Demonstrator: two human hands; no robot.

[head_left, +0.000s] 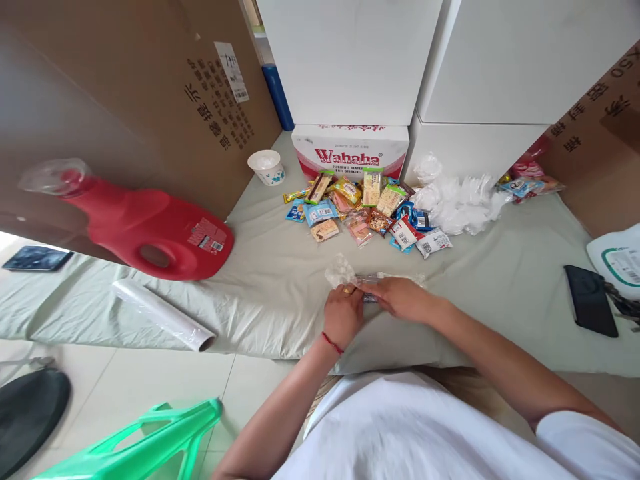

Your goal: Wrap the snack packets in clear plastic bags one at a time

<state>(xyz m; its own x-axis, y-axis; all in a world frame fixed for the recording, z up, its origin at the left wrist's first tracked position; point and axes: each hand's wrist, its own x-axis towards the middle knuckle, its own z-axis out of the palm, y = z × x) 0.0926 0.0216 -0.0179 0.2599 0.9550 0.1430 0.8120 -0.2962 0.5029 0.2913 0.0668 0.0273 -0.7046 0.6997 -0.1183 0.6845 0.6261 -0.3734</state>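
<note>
My left hand [343, 312], with a red cord at the wrist, rests near the front of the cloth-covered surface, its fingers closed on the crumpled edge of a clear plastic bag [341, 269]. Coming in from the right, my right hand [404, 298] presses its fingers together over the same bag. A small dark packet [370, 297] shows through the plastic between my fingers; its kind is partly hidden. Behind my hands lies a pile of wrapped snacks [345, 200]. To its right is a heap of clear plastic bags [463, 203].
A red detergent bottle [150, 227] and a plastic wrap roll [163, 313] lie on the left. A paper cup [267, 167] stands near the Wahaha box [350, 150]. A black phone [590, 300] is at right. On the floor is a green stool [145, 443].
</note>
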